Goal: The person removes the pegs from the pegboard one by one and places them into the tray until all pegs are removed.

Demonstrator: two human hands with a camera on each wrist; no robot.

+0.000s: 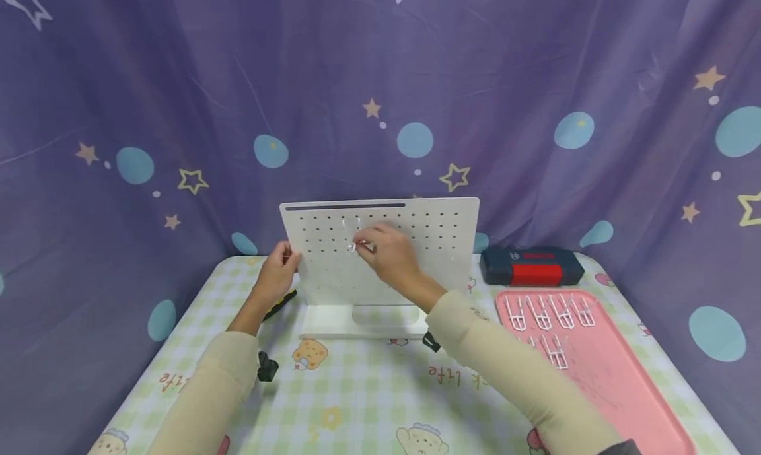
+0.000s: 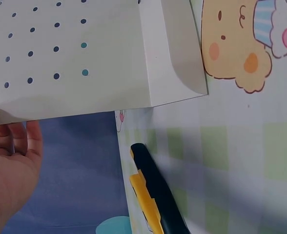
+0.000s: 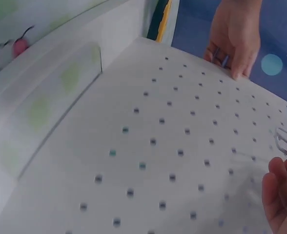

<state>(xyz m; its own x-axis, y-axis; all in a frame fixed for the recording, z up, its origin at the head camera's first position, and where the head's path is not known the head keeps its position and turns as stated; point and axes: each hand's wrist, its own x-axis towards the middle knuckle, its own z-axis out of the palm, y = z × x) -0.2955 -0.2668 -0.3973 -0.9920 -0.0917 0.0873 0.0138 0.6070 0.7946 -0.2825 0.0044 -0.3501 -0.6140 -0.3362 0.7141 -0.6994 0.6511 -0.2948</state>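
A white pegboard (image 1: 329,277) with rows of small holes stands upright on a white base (image 1: 327,323). My left hand (image 1: 276,271) grips its left edge, thumb on the front and fingers behind, as the left wrist view also shows. In front of the holes, left of the board's middle, my right hand (image 1: 389,255) pinches a white wire hook (image 3: 282,141). The hook's ends are near the board face; I cannot tell whether they sit in holes. White prongs, faint in the head view, show on the board just above that hand.
A pink tray (image 1: 606,376) with several white wire hooks (image 1: 542,312) lies at the right, partly behind the right sleeve. Behind it is a dark blue and red case (image 1: 532,268). A black and yellow tool (image 2: 155,190) lies left of the board. A purple curtain (image 1: 333,65) hangs behind.
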